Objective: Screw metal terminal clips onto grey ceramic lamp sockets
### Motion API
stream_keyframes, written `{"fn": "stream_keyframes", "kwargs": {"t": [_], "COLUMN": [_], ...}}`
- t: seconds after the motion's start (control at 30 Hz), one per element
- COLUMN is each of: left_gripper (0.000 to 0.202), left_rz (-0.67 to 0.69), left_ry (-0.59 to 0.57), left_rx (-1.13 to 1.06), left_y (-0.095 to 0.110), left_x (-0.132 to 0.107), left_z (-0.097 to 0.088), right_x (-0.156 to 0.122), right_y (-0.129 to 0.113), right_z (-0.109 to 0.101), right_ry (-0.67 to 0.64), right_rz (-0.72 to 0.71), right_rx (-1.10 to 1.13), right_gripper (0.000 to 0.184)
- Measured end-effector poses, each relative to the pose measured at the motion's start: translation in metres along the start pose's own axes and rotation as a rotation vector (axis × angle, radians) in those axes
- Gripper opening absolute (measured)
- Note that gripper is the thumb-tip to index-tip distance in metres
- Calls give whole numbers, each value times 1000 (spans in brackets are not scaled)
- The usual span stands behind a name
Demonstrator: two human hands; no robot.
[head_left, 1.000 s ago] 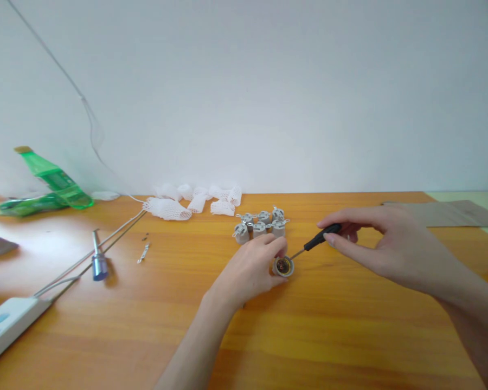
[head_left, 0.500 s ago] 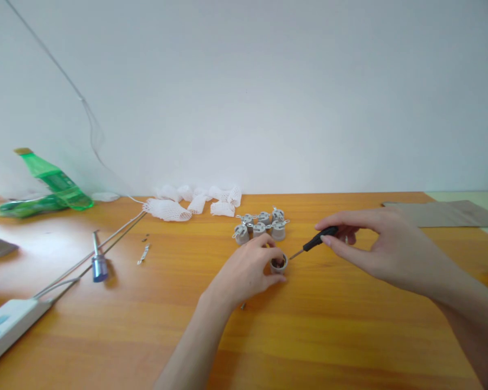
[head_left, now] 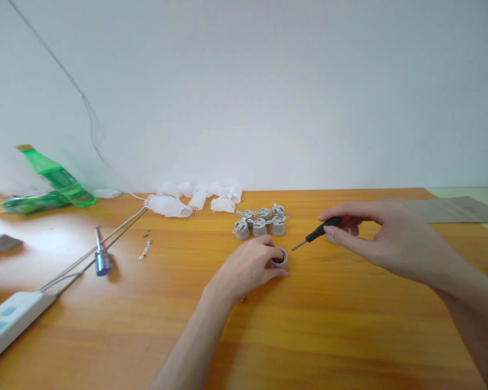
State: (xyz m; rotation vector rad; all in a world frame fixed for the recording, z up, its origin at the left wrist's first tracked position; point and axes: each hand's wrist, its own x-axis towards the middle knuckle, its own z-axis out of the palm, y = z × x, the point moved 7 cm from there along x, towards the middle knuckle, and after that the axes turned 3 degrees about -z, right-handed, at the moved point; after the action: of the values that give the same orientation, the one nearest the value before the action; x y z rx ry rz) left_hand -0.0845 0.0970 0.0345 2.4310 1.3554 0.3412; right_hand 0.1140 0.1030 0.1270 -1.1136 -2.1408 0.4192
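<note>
My left hand [head_left: 254,264] is closed around a small grey-white lamp socket [head_left: 283,259], its open mouth tilted toward me and to the right. Fingers cover much of the socket's left side. In my right hand [head_left: 370,230] a black-handled screwdriver [head_left: 321,231] is pinched between thumb and fingers. Its tip points down and left, a little apart from the socket. Behind the left hand stand several similar lamp sockets [head_left: 260,226] in two rows, with metal brackets on top. A small screw-like piece [head_left: 243,298] lies by my left wrist.
Left of the hands lie a metal bracket strip [head_left: 145,249], tiny bits, and a blue-handled screwdriver [head_left: 102,262]. White foam netting [head_left: 168,206] sits along the wall. A power strip [head_left: 14,319], green bottles [head_left: 61,181] and a grey-brown sheet [head_left: 451,210] are toward the edges.
The screwdriver tip has drawn slightly away from the socket, up and to the right. My left hand keeps its hold, with the socket tilted a little more. The view has shifted slightly.
</note>
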Motion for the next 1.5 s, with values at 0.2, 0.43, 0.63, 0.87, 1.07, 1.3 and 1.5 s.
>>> {"fn": "stream_keyframes", "kwargs": {"t": [0.2, 0.43, 0.63, 0.87, 1.07, 1.3, 1.5], "left_gripper": [15, 25, 31, 32, 15, 19, 16], "left_rz": [20, 58, -7, -225, -550, -721, -755], "left_ry": [11, 93, 229, 414, 493, 573, 552], "left_rx": [-14, -25, -166, -1026, -1721, -1987, -1993], "left_y": [-1, 9, 14, -1, -24, -49, -62], "left_x": [3, 5, -1, -26, -57, -84, -93], "left_z": [4, 3, -9, -10, 6, 3, 2], "right_x": [0, -3, -3, 1, 3, -3, -6], "right_y": [-1, -11, 0, 19, 28, 45, 19], "right_z": [-6, -19, -30, -14, 42, 115, 139], "right_ry": [27, 79, 140, -51, -57, 69, -38], "right_rz": [-12, -61, -18, 74, 190, 416, 390], "right_rx": [10, 7, 55, 180, 634, 1041, 730], "right_gripper": [19, 17, 15, 24, 38, 49, 49]}}
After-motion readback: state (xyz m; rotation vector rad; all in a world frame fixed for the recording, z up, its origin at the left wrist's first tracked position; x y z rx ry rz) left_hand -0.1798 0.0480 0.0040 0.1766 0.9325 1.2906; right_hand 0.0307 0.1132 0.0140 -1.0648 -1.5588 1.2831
